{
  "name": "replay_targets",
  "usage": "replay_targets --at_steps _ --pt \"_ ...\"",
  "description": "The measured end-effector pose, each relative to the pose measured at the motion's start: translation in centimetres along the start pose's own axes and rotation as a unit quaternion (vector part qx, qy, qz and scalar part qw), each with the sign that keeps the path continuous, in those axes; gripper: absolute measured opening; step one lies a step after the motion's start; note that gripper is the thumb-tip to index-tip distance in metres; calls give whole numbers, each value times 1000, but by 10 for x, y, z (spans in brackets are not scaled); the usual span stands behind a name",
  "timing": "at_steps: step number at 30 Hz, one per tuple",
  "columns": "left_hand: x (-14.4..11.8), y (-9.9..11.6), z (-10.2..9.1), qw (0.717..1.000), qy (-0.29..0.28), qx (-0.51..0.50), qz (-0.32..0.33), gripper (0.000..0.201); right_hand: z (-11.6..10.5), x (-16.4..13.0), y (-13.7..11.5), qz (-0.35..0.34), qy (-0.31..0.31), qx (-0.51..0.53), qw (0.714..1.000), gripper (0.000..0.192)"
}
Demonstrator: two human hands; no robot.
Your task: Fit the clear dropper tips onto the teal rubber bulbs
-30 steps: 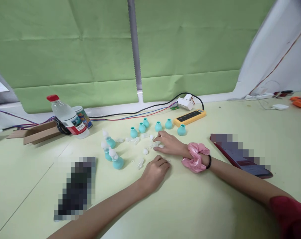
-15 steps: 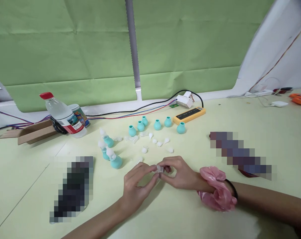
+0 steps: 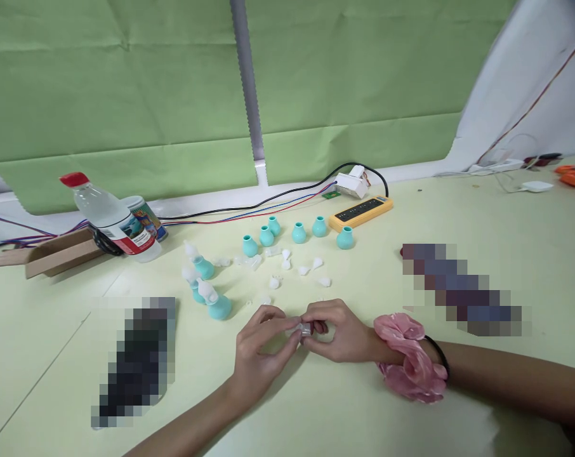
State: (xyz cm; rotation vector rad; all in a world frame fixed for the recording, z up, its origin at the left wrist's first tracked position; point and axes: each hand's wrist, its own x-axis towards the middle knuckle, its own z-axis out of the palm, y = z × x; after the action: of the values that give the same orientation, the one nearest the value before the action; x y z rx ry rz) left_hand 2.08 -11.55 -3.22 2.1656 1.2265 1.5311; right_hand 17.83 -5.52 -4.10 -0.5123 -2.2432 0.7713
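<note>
Now both hands meet low on the table, fingertips pinched together on a small clear plastic piece [image 3: 304, 329]. Left hand [image 3: 259, 346] curls in from seven o'clock, right hand [image 3: 341, 330], scrunchie [image 3: 409, 365] at its wrist, from four o'clock. Fingers cover most of the piece; its shape is unclear.

We see teal bulbs [image 3: 293, 233] mid-frame, a pink scrunchie [image 3: 410, 364] lower right, a red-capped bottle [image 3: 109, 216] left.
</note>
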Motion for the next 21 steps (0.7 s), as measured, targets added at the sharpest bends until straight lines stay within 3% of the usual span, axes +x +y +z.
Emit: replay_targets --at_steps 11,21 --pt "2 -6 1 991 -35 52 120 34 -1 0 0 0 11 15 1000 5" --pt "3 -5 -1 978 -46 114 168 25 -2 1 -1 -12 11 -5 1000 5"
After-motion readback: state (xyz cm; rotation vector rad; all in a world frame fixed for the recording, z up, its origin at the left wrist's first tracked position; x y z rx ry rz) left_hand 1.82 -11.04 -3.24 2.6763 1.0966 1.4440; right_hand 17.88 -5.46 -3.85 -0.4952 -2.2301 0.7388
